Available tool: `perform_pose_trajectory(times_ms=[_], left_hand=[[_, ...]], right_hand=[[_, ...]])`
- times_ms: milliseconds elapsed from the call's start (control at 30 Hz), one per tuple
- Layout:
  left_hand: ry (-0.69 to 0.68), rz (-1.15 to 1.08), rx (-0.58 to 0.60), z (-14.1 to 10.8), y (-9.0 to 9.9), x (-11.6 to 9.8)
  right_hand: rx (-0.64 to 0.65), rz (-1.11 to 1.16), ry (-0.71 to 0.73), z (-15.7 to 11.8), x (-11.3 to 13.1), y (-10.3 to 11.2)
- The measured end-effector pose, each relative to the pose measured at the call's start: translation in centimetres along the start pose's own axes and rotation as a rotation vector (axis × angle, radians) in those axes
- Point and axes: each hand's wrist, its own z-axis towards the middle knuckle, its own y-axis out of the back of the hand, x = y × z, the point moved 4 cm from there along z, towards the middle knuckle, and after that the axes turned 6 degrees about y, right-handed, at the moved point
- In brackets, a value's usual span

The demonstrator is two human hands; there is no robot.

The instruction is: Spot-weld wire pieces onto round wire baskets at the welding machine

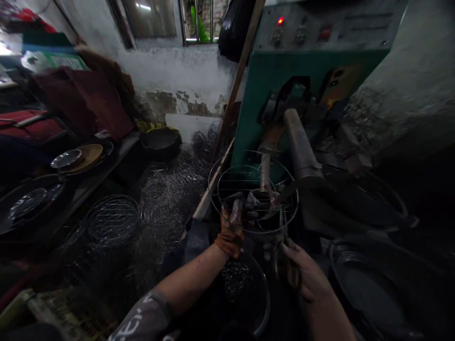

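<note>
My left hand point(232, 227), in a stained orange work glove, is closed around the near-left part of a round wire rack point(253, 232). The rack, two wire rings with cross wires, sits at the lower electrode point(265, 175) of a green spot-welding machine point(245, 118). My bare right hand point(307, 274) is closed on a dark pliers-like tool point(293, 270) with curved handles. Its upper end points toward the near edge of the rack, but gloom blurs its tip. Below my hands stands a round basin point(266, 293) with small bent metal pieces point(236, 279) inside.
Several finished-looking wire racks point(112, 220) are piled on the floor at left. A bench point(117, 158) beyond them holds pans and a shallow bowl point(66, 158). The machine's thick upper arm point(302, 142) juts toward me. Dark pans point(369, 284) lie at right.
</note>
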Motion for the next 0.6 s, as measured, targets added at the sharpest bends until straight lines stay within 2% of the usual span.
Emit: perform_pose_trajectory(times_ms=[167, 300, 467, 600], left_hand=[[0.050, -0.012, -0.001, -0.1, 0.0, 0.3], [0.002, -0.007, -0.008, -0.5, 0.1, -0.1], [0.068, 0.060, 0.055, -0.5, -0.1, -0.7], [-0.016, 0.038, -0.007, 0.3, -0.3, 0.0]], right_hand=[[-0.046, -0.016, 0.054, 0.5, -0.4, -0.2], [-0.051, -0.029, 0.117, 1.4, -0.7, 0.1], [-0.062, -0.028, 0.107, 2.1, -0.4, 0.0], [-0.102, -0.018, 0.115, 2.4, -0.3, 0.2]])
